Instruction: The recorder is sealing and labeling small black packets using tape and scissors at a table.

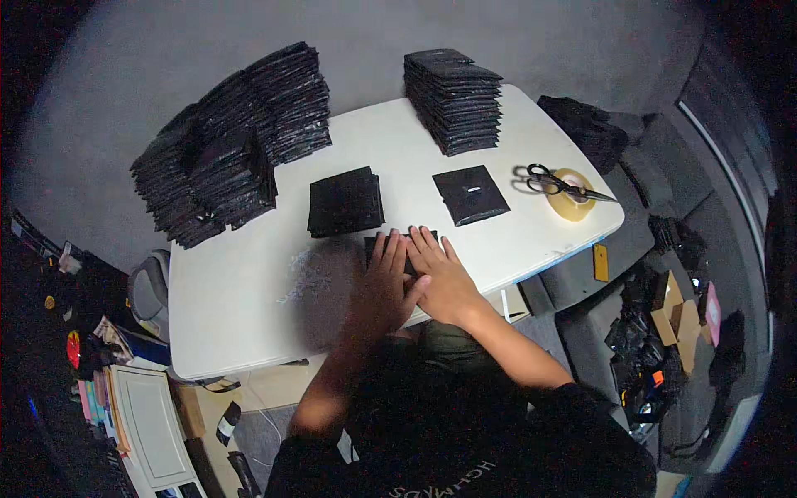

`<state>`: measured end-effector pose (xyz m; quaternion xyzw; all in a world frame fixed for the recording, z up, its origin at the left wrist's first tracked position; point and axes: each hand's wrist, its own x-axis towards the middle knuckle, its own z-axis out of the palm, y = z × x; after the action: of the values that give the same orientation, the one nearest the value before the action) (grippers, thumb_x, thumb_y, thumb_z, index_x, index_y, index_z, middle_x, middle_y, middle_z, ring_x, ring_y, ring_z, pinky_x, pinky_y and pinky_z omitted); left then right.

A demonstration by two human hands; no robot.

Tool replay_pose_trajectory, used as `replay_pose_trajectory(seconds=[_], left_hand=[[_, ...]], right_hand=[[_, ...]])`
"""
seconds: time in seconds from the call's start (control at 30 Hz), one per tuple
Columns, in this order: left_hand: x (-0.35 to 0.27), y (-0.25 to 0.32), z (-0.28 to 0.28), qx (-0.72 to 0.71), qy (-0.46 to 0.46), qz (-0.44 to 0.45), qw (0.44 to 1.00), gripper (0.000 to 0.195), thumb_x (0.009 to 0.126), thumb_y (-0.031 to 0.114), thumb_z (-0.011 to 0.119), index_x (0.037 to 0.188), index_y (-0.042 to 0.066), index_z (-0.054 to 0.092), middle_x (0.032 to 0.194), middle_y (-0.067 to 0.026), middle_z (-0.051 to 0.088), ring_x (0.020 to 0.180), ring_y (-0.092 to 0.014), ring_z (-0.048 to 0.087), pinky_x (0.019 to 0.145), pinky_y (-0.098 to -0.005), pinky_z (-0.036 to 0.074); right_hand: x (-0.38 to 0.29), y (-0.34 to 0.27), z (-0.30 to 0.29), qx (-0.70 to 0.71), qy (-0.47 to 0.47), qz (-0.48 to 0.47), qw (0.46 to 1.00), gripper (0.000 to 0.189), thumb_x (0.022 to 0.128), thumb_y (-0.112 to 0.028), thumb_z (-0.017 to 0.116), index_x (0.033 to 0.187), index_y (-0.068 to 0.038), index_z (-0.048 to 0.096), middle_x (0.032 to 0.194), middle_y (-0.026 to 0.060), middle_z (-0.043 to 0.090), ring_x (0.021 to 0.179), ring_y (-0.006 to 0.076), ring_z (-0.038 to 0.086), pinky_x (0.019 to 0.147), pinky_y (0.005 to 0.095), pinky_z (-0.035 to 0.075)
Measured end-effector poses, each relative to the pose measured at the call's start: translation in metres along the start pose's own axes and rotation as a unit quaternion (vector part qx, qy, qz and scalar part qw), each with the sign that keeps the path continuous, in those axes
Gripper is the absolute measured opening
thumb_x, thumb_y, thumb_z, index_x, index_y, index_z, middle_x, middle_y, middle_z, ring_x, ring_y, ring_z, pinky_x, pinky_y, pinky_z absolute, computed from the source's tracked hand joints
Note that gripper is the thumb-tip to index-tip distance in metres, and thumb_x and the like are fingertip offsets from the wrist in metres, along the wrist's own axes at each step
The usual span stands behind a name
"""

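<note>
Both my hands lie flat, side by side, on a thin black packet near the table's front edge. Most of that packet is hidden beneath them. My left hand is in dark shadow, its fingers stretched forward. On the right half, my right hand presses with fingers extended and its thumb towards the left hand. A short stack of black packets sits just beyond my left hand. Beyond the right one lies a black packet with a small white mark.
Tall piles of black packets stand at the table's back left, with another black stack at the back right. Black-handled scissors rest on a roll of clear tape. A grey sofa adjoins the white table on the right.
</note>
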<state>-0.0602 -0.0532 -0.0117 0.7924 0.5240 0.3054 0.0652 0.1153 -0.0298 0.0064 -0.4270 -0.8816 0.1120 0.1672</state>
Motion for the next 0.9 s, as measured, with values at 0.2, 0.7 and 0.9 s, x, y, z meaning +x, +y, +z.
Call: replay_pose_trajectory(seconds=[0.2,0.7,0.9], left_hand=[[0.001,0.003,-0.008,0.078,-0.021,-0.004,0.997,0.081,0.106,0.055,0.055,0.158,-0.005,0.042,0.168,-0.0267,0.037,0.157,-0.044,0.034,0.124,-0.0662,0.026],[-0.039,-0.024,-0.056,-0.039,0.000,-0.021,0.999,0.054,0.102,0.034,0.068,0.140,-0.003,0.062,0.149,-0.0238,0.059,0.142,-0.043,0.053,0.119,-0.0564,0.040],[-0.073,-0.059,-0.122,0.050,0.106,-0.126,0.985,0.038,0.082,0.015,0.084,0.114,-0.001,0.074,0.115,-0.0179,0.070,0.111,-0.040,0.063,0.102,-0.0495,0.051]], right_hand=[[-0.004,0.002,-0.005,-0.037,-0.008,-0.010,0.999,0.074,0.102,-0.029,0.048,0.165,0.006,0.028,0.174,0.0264,0.024,0.163,0.0427,0.020,0.131,0.0593,0.016],[-0.022,0.020,-0.021,-0.008,-0.014,-0.089,0.996,0.070,0.108,-0.045,0.055,0.165,-0.008,0.039,0.173,0.0242,0.029,0.161,0.0457,0.021,0.131,0.0560,0.019],[0.001,0.016,-0.022,0.017,-0.046,-0.144,0.988,0.067,0.107,-0.039,0.059,0.164,-0.010,0.040,0.173,0.0238,0.028,0.162,0.0457,0.021,0.132,0.0575,0.019]])
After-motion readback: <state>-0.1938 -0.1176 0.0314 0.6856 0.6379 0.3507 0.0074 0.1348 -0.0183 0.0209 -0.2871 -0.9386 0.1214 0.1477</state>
